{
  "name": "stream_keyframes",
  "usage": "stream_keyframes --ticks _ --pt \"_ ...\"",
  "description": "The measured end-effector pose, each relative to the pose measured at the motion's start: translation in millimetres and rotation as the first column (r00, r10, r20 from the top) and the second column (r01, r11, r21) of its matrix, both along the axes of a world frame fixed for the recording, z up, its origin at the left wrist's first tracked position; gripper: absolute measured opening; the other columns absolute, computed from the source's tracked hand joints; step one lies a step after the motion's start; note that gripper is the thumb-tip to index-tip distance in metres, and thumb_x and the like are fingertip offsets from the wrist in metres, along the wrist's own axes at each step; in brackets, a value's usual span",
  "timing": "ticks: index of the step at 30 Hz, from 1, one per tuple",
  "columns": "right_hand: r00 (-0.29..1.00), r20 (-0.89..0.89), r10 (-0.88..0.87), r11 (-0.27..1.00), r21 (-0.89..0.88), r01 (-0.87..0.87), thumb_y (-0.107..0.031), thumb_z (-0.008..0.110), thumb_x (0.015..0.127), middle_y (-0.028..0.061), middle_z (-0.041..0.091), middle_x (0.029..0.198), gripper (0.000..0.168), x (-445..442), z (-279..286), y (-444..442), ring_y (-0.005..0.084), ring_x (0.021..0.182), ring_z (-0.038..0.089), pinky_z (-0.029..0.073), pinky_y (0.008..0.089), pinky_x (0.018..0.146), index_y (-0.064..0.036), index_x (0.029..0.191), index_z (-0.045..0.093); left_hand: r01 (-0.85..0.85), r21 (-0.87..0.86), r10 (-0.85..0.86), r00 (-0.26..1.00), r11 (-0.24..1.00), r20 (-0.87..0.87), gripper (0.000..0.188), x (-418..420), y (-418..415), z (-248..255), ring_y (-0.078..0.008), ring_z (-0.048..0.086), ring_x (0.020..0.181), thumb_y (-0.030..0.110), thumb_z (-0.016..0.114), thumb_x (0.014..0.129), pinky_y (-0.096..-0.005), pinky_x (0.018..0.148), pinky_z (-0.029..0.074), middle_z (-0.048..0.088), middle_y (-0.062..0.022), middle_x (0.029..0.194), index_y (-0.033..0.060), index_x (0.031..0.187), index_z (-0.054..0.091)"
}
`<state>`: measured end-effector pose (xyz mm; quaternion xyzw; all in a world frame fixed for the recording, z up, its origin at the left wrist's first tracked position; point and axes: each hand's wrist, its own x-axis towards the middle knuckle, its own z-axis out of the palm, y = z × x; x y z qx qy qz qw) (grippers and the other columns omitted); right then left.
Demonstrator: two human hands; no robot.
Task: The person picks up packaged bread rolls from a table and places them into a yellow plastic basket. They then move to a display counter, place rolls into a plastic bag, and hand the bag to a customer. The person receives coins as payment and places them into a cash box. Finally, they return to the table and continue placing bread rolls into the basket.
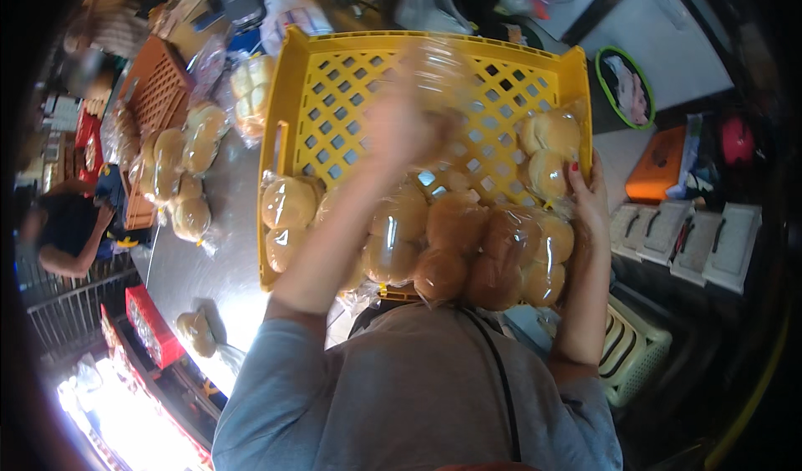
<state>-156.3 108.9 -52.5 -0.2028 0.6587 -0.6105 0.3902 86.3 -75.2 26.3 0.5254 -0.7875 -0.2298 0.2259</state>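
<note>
A yellow plastic crate (388,40) with a lattice floor is right in front of me, tilted so I look into it. Clear bags of round bread buns (391,233) fill its near side, and another bag of buns (551,148) lies along the right wall. My left hand (398,120), blurred by motion, is over the middle of the crate, closed around a blurred clear plastic bag of bread (442,88). At the right wall my right hand (589,195) grips the crate's rim, thumb inside, the other fingers mostly hidden.
On the metal table (232,208) at left lie more bagged buns (169,164) and a brown crate (156,70). A single bag (197,333) sits nearer me. White lidded containers (683,239), an orange box (655,164) and a green-rimmed basket (601,82) stand right. Another person (69,226) is at far left.
</note>
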Motion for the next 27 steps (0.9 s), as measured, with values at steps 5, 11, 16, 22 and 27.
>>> stream_keyframes --ticks 5,11,16,22,27 --pt "0.977 -0.150 0.150 0.988 0.045 -0.145 -0.024 0.068 0.088 0.0097 0.053 0.121 0.062 -7.3 -2.0 5.8 0.0174 0.106 0.054 0.046 0.0298 0.089 -0.004 0.136 0.035 0.387 0.230 -0.419 0.901 0.893 0.110 0.086 -75.4 78.5 -38.6 -0.0448 0.052 0.114 0.043 0.069 0.078 -0.0465 0.091 0.048 0.041 -0.0305 0.130 0.0218 0.148 0.023" --pt "0.987 -0.121 0.109 0.992 0.084 -0.099 -0.023 0.063 0.092 0.0128 0.047 0.132 0.068 -21.5 -27.6 15.1 0.0206 0.114 0.054 0.046 0.0332 0.094 -0.007 0.145 0.026 0.114 0.126 -0.140 0.965 0.985 0.220 0.061 29.6 -23.6 -21.1 -0.0369 0.056 0.109 0.038 0.064 0.084 -0.0456 0.090 0.048 0.056 -0.0232 0.117 0.0093 0.134 0.043" --pt "0.970 -0.182 0.161 0.987 0.045 -0.156 -0.022 0.068 0.088 0.0153 0.044 0.133 0.077 -27.2 -30.7 6.8 0.0203 0.113 0.051 0.045 0.0292 0.094 -0.004 0.147 0.021 -0.519 -0.405 0.630 0.746 0.753 0.215 0.057 200.7 -152.2 -37.3 -0.0351 0.057 0.108 0.027 0.070 0.077 -0.0452 0.088 0.049 0.054 -0.0192 0.123 0.0100 0.127 0.049" --pt "0.980 -0.151 0.128 0.991 0.066 -0.119 -0.019 0.065 0.090 0.0128 0.044 0.135 0.072 -18.8 -21.7 7.1 0.0192 0.116 0.049 0.042 0.0302 0.098 -0.003 0.146 0.023 0.026 0.780 0.666 0.502 0.625 -0.551 0.052 283.8 -195.8 -101.8 -0.0272 0.067 0.092 0.031 0.070 0.082 -0.0419 0.079 0.056 0.064 -0.0148 0.109 0.0051 0.123 0.052" --pt "0.974 -0.173 0.148 0.989 0.047 -0.142 -0.015 0.065 0.090 0.0119 0.045 0.135 0.068 -10.1 -11.3 1.0 0.0201 0.118 0.048 0.040 0.0308 0.100 -0.003 0.145 0.026 -0.073 0.702 0.643 0.477 0.708 -0.599 0.052 294.0 -175.1 -89.8 -0.0250 0.066 0.091 0.028 0.072 0.080 -0.0415 0.077 0.057 0.064 -0.0138 0.107 0.0054 0.122 0.052"
